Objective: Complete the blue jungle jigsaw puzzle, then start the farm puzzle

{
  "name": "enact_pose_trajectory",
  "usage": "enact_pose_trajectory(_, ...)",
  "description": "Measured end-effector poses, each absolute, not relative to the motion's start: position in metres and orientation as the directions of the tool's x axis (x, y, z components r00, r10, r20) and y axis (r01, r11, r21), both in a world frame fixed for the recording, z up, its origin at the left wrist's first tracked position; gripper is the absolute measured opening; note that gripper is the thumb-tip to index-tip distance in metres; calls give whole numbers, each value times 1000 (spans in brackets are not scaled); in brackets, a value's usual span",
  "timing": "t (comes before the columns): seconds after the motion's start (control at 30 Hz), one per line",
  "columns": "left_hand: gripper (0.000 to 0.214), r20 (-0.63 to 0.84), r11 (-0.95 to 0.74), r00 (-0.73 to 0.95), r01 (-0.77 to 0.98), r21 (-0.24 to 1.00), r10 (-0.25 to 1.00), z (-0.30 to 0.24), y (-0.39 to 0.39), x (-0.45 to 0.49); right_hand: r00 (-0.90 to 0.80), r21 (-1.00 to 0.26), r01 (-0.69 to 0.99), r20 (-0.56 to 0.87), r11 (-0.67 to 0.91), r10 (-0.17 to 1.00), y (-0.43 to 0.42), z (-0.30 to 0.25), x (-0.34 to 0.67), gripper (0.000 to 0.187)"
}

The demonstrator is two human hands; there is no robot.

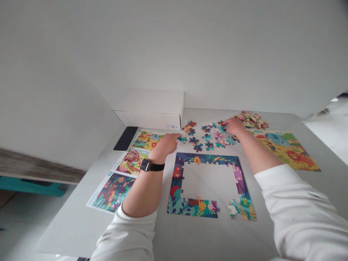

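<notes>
My left hand [169, 143], with a black watch on its wrist, is closed with its fingertips on a teal puzzle piece [182, 140] left of the loose pieces. Farther right, my right hand [235, 127] has its fingers drawn together at a red and dark puzzle piece [221, 123]; its thumb is mostly hidden. Loose puzzle pieces [209, 145] in blue, teal and pink lie between the hands. Nearer me is a joined puzzle border [177, 171] around bare table, with a gap in its bottom edge right of the middle.
A white box [148, 119] stands against the wall, with a dark phone [125, 139] before it. A picture sheet [112, 192] lies partly under my left forearm. At right are a finished animal puzzle [295, 154] and a pile of pieces [251, 119].
</notes>
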State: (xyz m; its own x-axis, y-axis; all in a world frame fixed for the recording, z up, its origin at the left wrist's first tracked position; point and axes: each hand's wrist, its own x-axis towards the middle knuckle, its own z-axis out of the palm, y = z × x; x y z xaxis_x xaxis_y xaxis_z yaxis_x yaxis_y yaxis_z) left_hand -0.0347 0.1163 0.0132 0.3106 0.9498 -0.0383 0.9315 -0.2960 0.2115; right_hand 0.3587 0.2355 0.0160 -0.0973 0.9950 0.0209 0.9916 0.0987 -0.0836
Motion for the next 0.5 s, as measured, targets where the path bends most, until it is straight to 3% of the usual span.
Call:
enact_pose_trajectory(0.13,61,-42,-291,306,933,212,951,16,115,-33,-144,-94,984,64,150,987,237,18,346,37)
enact_pose_trajectory(0.27,57,-26,-286,300,928,238,953,20,112,-32,-260,-82,962,11,260,966,244,19,327,39)
enact_pose_trajectory(0.5,37,112,-332,313,883,331,943,28,113,-32,-173,-147,976,-70,161,982,254,34,311,34)
